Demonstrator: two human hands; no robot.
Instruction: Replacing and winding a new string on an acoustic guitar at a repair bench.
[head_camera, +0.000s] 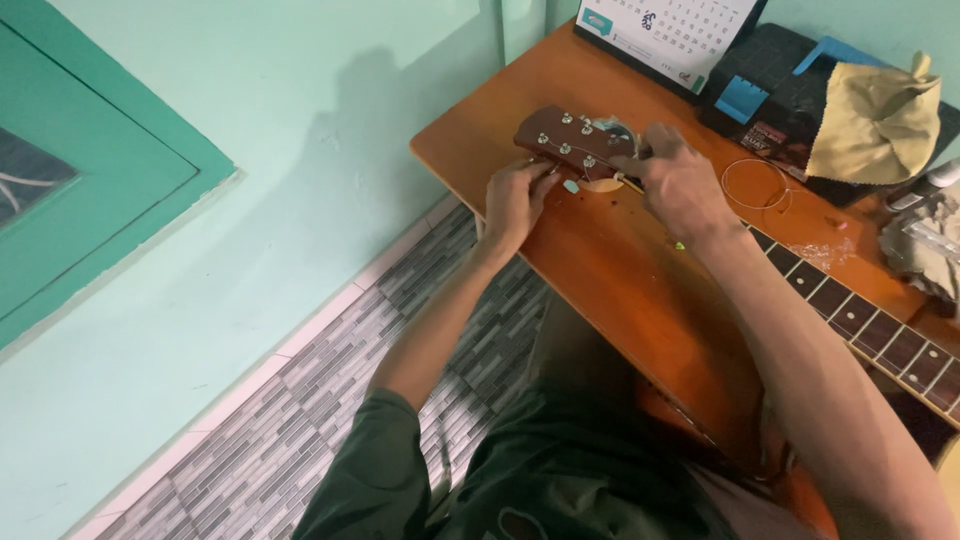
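Pinching at the near edge of the guitar headstock (572, 140), the left hand (515, 200) has its fingers curled together, tips touching the wood by a tuning peg. The right hand (678, 180) lies over the headstock's right end where the neck begins, fingers bent and pressed together; whether they grip a string cannot be told. The headstock lies on the orange-brown wooden table (620, 280), with the fretboard (860, 320) running away to the right. Farther right sits a coiled string (755, 185). Beyond, at the table's far edge, are a desk calendar (670, 30), a dark case (780, 90) and a yellow cloth (875, 120). Mint-green wall (300, 150) and grey tiled floor (300, 430) lie left.
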